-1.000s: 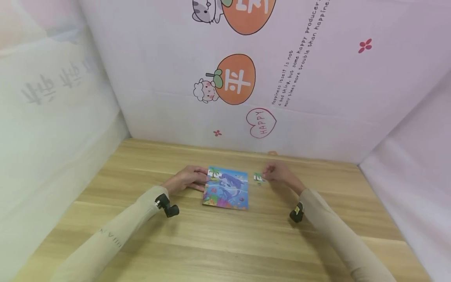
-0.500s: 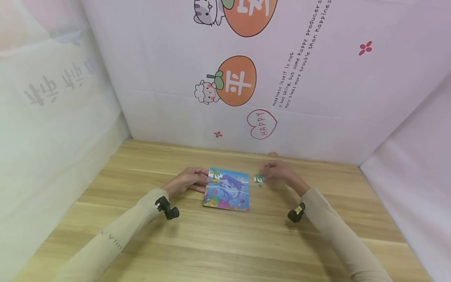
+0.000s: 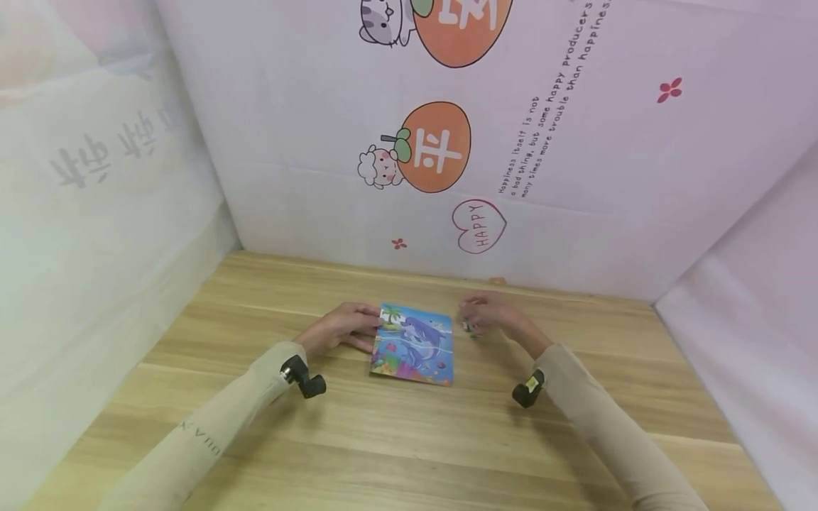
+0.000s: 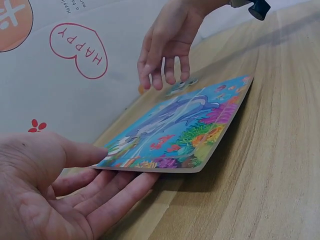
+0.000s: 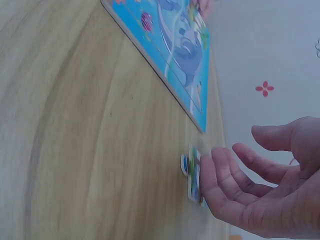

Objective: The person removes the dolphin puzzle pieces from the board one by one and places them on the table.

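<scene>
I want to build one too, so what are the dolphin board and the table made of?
The dolphin board looks like thick cardboard or thin wood, I can't tell which: a pale, plain edge shows under its smooth, colourful printed face. The table looks like smooth wood, or a wood-look covering, because long brown grain lines run across it.

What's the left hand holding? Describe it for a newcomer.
Below the white printed backdrop, at the pale wooden table, find the person's left hand. It grips a flat, square, blue board. The dolphin picture and larger size set it apart from the small, knobbed puzzle piece nearby.
</scene>
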`<state>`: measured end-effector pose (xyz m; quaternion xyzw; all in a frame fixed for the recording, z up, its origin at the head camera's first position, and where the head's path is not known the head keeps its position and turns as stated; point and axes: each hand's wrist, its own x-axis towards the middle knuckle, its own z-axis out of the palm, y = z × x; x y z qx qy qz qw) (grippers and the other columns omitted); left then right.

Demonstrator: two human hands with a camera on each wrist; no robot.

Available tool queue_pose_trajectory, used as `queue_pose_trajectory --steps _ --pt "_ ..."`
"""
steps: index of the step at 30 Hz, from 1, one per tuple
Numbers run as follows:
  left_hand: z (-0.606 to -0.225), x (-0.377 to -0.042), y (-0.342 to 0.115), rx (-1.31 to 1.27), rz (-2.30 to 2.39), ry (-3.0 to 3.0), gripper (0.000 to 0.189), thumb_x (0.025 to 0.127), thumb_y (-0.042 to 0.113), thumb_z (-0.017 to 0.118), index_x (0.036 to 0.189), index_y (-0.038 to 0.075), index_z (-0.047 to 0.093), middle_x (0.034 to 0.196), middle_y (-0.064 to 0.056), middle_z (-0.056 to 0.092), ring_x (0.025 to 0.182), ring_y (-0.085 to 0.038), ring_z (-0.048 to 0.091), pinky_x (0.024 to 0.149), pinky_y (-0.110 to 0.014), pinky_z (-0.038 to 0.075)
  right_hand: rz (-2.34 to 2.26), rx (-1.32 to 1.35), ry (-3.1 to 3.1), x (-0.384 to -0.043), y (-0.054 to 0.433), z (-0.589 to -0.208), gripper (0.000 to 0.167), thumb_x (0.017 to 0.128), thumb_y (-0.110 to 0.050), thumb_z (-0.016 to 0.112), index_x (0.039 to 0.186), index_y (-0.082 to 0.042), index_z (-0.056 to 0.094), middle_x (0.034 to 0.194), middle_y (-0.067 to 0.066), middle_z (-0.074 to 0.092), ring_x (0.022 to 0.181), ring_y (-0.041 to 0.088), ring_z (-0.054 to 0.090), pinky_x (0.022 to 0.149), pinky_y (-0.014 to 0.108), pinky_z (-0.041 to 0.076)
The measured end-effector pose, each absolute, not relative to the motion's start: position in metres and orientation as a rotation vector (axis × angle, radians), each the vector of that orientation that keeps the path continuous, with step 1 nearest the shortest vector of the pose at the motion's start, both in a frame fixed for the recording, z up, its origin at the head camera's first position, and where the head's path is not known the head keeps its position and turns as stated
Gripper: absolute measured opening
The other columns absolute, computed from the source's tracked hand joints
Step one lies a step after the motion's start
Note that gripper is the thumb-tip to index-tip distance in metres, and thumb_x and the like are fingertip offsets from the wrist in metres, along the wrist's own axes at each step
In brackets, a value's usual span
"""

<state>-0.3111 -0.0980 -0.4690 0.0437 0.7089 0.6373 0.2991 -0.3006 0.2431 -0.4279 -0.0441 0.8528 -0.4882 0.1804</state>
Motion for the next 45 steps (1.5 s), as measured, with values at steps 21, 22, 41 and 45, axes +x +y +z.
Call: queue_pose_trajectory --steps 21,22,41,45 --pt "-0.463 -0.309 -0.089 0.199 1.694 1.884 0.053 0.101 0.001 0.065 0.147 -0.011 0.043 0.123 -0.025 0.066 0.086 -0.020 0.073 0.076 -0.034 0.070 -1.234 -0.600 2.709 -0.298 0.182 -0.445 0.035 0.090 -0.004 0.080 0.119 0.008 0.065 0.117 0.023 0.069 0.107 0.038 0.069 0.099 0.046 0.063" --pt "-0.464 -0.309 -0.089 0.196 1.696 1.879 0.053 0.101 0.002 0.065 0.148 -0.011 0.043 0.125 -0.025 0.065 0.087 -0.020 0.073 0.077 -0.034 0.070 -1.245 -0.599 2.704 -0.297 0.179 -0.444 0.035 0.090 -0.004 0.080 0.119 0.008 0.065 0.117 0.024 0.069 0.107 0.038 0.069 0.099 0.046 0.063" --pt "-0.474 -0.307 -0.090 0.147 1.713 1.896 0.053 0.100 -0.002 0.064 0.149 -0.009 0.044 0.135 -0.028 0.062 0.104 -0.029 0.073 0.080 -0.037 0.069 -0.923 -0.454 2.851 -0.287 0.146 -0.449 0.051 0.088 -0.016 0.086 0.129 0.002 0.062 0.128 0.019 0.054 0.116 0.033 0.052 0.103 0.050 0.056" --pt "-0.476 -0.308 -0.094 0.147 1.732 1.863 0.049 0.104 0.001 0.058 0.149 -0.009 0.043 0.137 -0.028 0.058 0.112 -0.034 0.069 0.083 -0.039 0.069 -0.916 -0.470 2.861 -0.288 0.144 -0.448 0.048 0.085 -0.017 0.088 0.124 0.002 0.064 0.121 0.017 0.055 0.111 0.031 0.053 0.100 0.047 0.056"
